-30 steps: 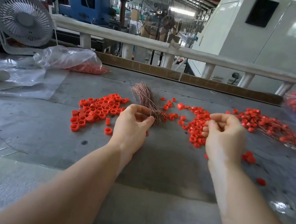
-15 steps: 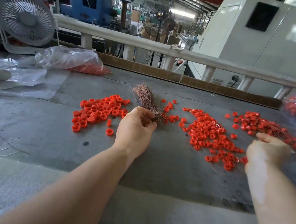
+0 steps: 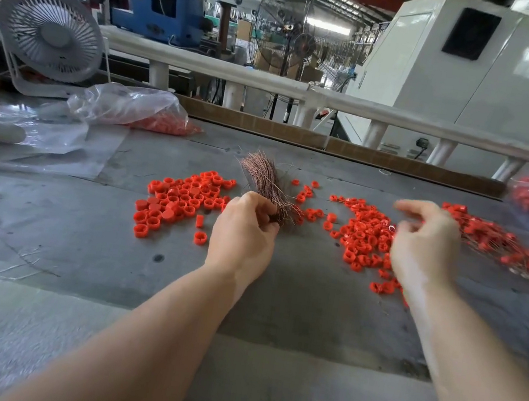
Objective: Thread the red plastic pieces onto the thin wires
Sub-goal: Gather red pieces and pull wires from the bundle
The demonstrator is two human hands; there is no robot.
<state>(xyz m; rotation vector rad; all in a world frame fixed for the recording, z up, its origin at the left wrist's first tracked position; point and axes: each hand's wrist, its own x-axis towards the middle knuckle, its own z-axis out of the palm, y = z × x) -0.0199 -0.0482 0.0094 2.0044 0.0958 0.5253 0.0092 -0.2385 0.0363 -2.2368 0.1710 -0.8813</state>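
left hand [image 3: 244, 228] pinched near end of wire bundle [image 3: 265, 183] | right hand [image 3: 424, 246] loosely spread over red pieces [image 3: 363, 233] right of bundle, holding nothing visible | risk: pinch slips, wires fan across worktop [image 3: 292, 301]

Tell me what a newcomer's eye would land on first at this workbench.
The bright red plastic pieces: one pile left of centre on the grey table, a second pile under the right hand. Next, the bundle of thin coppery wires fanning up from the left hand at the middle. Then the white fan at the far left.
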